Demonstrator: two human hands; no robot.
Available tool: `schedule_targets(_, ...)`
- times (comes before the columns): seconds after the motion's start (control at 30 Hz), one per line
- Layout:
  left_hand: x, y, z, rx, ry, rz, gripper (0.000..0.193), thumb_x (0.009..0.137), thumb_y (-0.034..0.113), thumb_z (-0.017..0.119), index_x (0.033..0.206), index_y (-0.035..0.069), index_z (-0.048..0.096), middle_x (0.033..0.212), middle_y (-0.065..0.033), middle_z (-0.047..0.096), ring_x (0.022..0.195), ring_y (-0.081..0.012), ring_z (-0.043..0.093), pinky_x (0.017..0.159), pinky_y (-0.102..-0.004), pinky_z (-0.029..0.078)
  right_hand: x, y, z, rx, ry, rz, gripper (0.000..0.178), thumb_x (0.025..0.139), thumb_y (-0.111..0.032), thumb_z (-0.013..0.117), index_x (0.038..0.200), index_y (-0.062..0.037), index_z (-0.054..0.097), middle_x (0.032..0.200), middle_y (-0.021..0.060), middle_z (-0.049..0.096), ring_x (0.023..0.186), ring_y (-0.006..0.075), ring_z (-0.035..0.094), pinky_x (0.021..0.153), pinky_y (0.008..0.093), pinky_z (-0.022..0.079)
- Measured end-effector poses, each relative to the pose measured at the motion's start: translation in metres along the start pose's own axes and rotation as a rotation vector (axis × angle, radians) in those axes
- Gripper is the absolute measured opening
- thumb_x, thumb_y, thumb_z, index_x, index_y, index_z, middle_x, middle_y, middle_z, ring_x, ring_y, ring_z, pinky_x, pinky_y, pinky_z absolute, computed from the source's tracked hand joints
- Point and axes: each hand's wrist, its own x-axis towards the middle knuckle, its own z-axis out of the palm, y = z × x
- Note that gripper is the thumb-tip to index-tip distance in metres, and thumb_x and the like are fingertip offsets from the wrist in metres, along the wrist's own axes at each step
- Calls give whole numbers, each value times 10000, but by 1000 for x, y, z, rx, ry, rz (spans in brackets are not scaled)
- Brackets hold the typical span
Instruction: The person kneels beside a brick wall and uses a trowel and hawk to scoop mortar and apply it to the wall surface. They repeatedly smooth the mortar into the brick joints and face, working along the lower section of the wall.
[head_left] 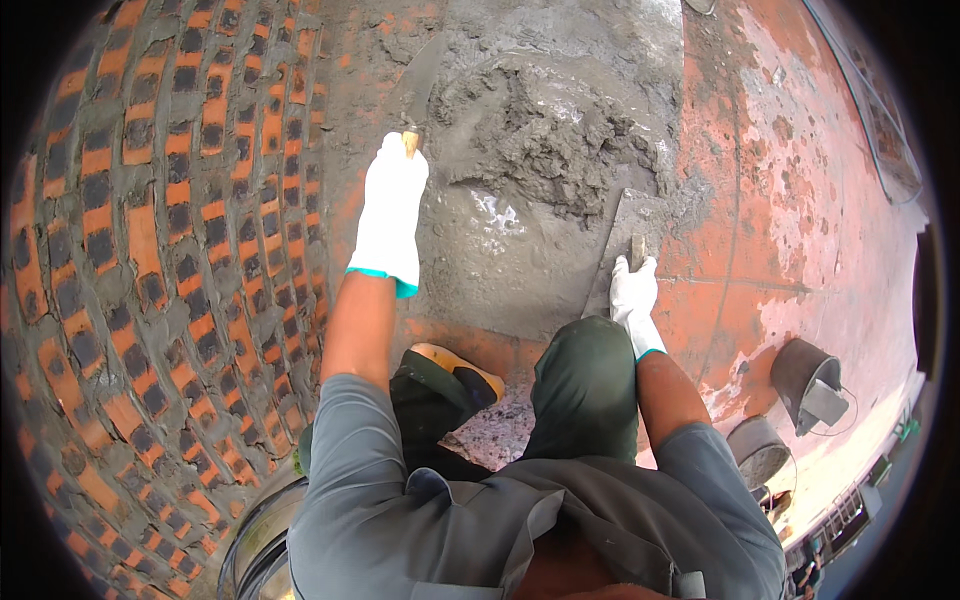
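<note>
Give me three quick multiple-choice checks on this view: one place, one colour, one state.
1. Where is the mortar pile?
A. between the two trowels
B. left of the brick wall
C. inside a bucket

2. What colour are the gloves?
A. black
B. white with teal cuffs
C. yellow

3. What is the right hand doing?
A. hanging free
B. resting on the knee
C. closed on a trowel handle

Answers:
1 A, the pile lies between the left trowel and right trowel.
2 B, seen on the left hand.
3 C, its grip wraps the handle.

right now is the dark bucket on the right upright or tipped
Tipped: the dark bucket lies on its side on the red floor, its mouth facing sideways.
</note>
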Motion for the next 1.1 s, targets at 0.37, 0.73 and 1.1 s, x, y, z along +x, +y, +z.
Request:
schedule_targets(0.37,-20,-65,-12,17,-138,64,256,1029,236,628,1218,65,604,908,-176,710,787,-361,715,709,-463,586,0,-5,-2,-65,-9,24,541,1038,-376,680,1376,23,545,1241,311,712,1159,458,693,1012,497,530)
schedule_targets(0.73,-66,66,43,-937,-825,-380,190,991,142,710,1064,72,550,746,-67,611,513,-141,565,431,-306,443,-5,-11,-4,-55,36,5,532,1032,-357,695,1372,20,533,1215,298,722,1140,441,704,1000,480,537)
schedule_targets(1.1,-88,70,0,16,-160,190,240,961,219,747,1083,62,612,898,-127,700,725,-292,728,684,-428,598,-3,-6,0,-30,66,-14,513,1021,-369,699,1339,6,554,1165,291,737,1110,467,708,981,507,541)
